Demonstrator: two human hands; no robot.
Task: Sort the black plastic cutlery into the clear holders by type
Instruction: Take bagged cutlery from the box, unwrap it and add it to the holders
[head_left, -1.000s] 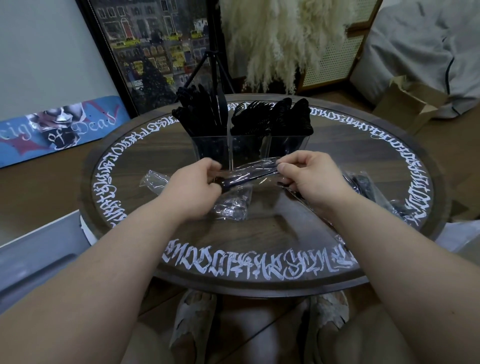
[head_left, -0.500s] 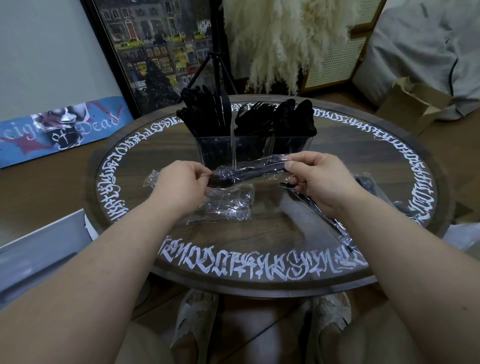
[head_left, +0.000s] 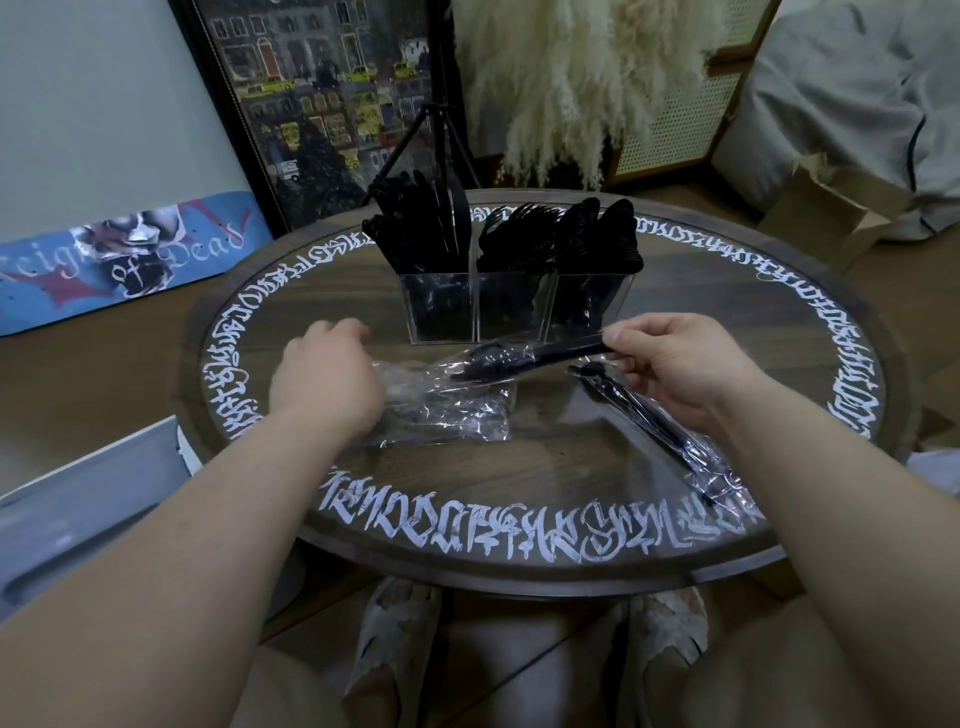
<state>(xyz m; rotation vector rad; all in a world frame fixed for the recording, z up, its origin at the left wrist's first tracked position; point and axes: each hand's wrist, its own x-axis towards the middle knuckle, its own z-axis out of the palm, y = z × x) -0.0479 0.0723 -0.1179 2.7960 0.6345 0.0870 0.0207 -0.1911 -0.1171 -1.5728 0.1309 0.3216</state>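
- Round wooden table (head_left: 545, 457), white lettering round the rim, glass-like top; bears all items below.
- Clear holders (head_left: 514, 306), three compartments side by side at far centre of the table; left one packed with black knives or similar, middle with forks, right with spoons, by the look of the tops.
- Crumpled clear wrapper (head_left: 452, 410), near centre-left, lying flat on the table, just beside the left hand; light, slippery, springy, likely to slide if brushed.
- Second wrapped piece (head_left: 660, 431), near right, lying slantwise on the table under the right forearm, still sleeved in film.
- Black plastic cutlery piece (head_left: 530, 358), lifted above table centre just in front of the holders, film still over its left end; probably light, stiff, a little brittle; best taken by the bare handle end, with the film drawn off lengthwise.
- Right hand (head_left: 680, 364), thumb and fingers pinched on the right end of the lifted piece.
- Left hand (head_left: 327, 374), blurred, curled over the near-left wrapper; grip on the film cannot be told.
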